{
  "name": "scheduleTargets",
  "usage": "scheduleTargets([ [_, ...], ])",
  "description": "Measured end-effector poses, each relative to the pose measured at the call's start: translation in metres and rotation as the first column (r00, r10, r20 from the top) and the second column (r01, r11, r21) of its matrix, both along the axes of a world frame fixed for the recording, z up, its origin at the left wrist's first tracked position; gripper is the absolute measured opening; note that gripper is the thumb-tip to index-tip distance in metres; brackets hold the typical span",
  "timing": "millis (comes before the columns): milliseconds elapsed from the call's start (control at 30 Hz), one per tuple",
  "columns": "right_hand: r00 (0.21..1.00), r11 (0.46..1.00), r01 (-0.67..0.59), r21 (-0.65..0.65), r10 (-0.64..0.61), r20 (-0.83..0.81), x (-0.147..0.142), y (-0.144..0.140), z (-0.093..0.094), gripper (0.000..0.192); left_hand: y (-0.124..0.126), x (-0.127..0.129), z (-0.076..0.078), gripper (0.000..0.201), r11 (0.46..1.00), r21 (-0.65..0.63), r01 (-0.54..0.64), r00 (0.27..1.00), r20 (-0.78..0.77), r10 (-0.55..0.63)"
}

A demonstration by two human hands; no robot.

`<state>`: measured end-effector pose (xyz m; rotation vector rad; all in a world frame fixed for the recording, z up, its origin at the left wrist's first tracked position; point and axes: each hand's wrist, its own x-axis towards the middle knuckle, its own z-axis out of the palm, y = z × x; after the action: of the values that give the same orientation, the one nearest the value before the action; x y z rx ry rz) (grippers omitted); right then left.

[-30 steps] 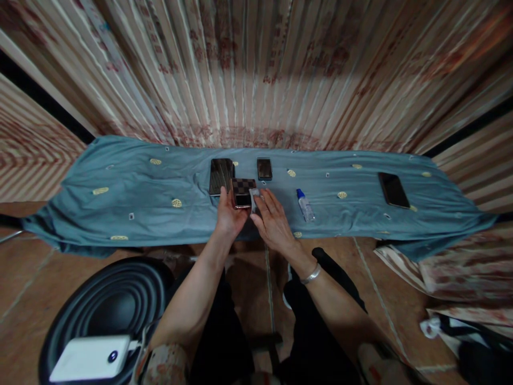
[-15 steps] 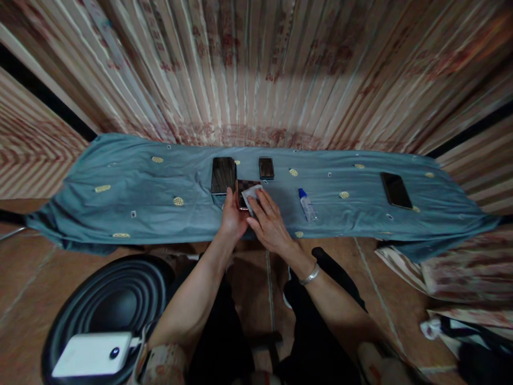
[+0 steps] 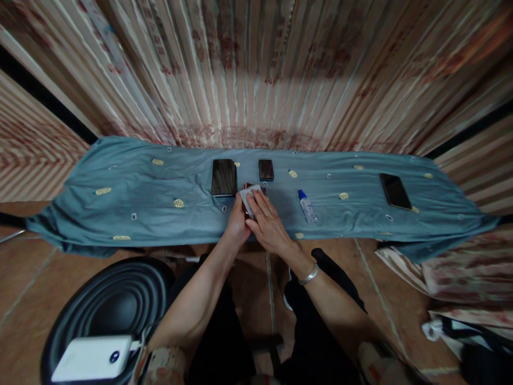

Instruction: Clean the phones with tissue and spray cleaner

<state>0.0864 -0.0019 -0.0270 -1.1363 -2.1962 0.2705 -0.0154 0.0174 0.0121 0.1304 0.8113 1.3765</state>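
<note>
The fingers of the right hand (image 3: 269,227) lie nearly straight and close together, pinning a grey cloth (image 3: 245,195) over a small dark phone (image 3: 262,189). The left hand (image 3: 237,222) cups the phone's side, thumb up, its other fingers hidden; I take that as bracing against the pressure. The phone sits between both palms, over the blue sheet (image 3: 192,224); its far edge runs roughly sideways, facing the curtain (image 3: 240,91), but I can't make out its long axis. Beyond are a larger folding phone (image 3: 224,177) and, rightward, a blue-capped bottle (image 3: 308,207).
</note>
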Motion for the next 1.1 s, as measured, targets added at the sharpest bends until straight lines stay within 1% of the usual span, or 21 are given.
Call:
scheduleTargets([
  [100, 0.999, 0.999, 0.042, -0.027, -0.042, -0.013, 0.006, 0.007, 0.003, 0.062, -0.003, 0.007, -0.008, 0.031, 0.999, 0.032, 0.033, 0.999, 0.011, -0.033],
  [233, 0.995, 0.995, 0.085, -0.049, -0.087, -0.041, 0.012, 0.012, 0.004, 0.063, -0.005, 0.010, -0.013, 0.029, 0.990, 0.091, 0.105, 0.994, 0.005, -0.106],
  [300, 0.995, 0.996, 0.078, -0.049, -0.080, -0.055, 0.012, 0.011, 0.003, 0.063, -0.005, 0.010, -0.013, 0.028, 0.990, 0.097, 0.104, 0.995, 0.001, -0.104],
  [433, 0.997, 0.998, 0.033, -0.057, -0.036, -0.062, 0.007, 0.006, 0.000, 0.063, -0.001, 0.006, -0.013, 0.023, 0.998, 0.043, 0.043, 0.999, -0.033, -0.041],
  [533, 0.998, 0.998, 0.003, -0.064, -0.007, -0.059, 0.002, 0.003, -0.002, 0.064, 0.002, 0.004, -0.016, 0.021, 0.997, 0.064, 0.035, 0.996, -0.090, -0.029],
  [633, 0.998, 0.998, 0.006, -0.067, -0.010, -0.061, 0.002, 0.003, -0.001, 0.064, 0.003, 0.003, -0.021, 0.020, 0.994, 0.101, 0.053, 0.991, -0.126, -0.040],
  [733, 0.998, 0.997, 0.027, -0.073, -0.031, -0.062, 0.007, 0.005, 0.003, 0.063, 0.000, 0.006, -0.029, 0.020, 0.983, 0.149, 0.107, 0.987, -0.137, -0.087],
  [800, 0.996, 0.996, 0.045, -0.082, -0.051, -0.068, 0.011, 0.007, 0.005, 0.061, -0.002, 0.009, -0.033, 0.022, 0.970, 0.192, 0.147, 0.980, -0.160, -0.117],
  [900, 0.992, 0.992, 0.080, -0.097, -0.089, -0.089, 0.015, 0.009, 0.009, 0.059, -0.004, 0.010, -0.039, 0.025, 0.959, 0.224, 0.172, 0.971, -0.205, -0.126],
  [1000, 0.988, 0.990, 0.100, -0.104, -0.111, -0.110, 0.015, 0.009, 0.011, 0.058, -0.006, 0.009, -0.039, 0.023, 0.959, 0.223, 0.176, 0.962, -0.247, -0.118],
  [1100, 0.987, 0.990, 0.098, -0.100, -0.110, -0.120, 0.015, 0.009, 0.012, 0.058, -0.007, 0.008, -0.035, 0.020, 0.960, 0.223, 0.171, 0.959, -0.259, -0.111],
])
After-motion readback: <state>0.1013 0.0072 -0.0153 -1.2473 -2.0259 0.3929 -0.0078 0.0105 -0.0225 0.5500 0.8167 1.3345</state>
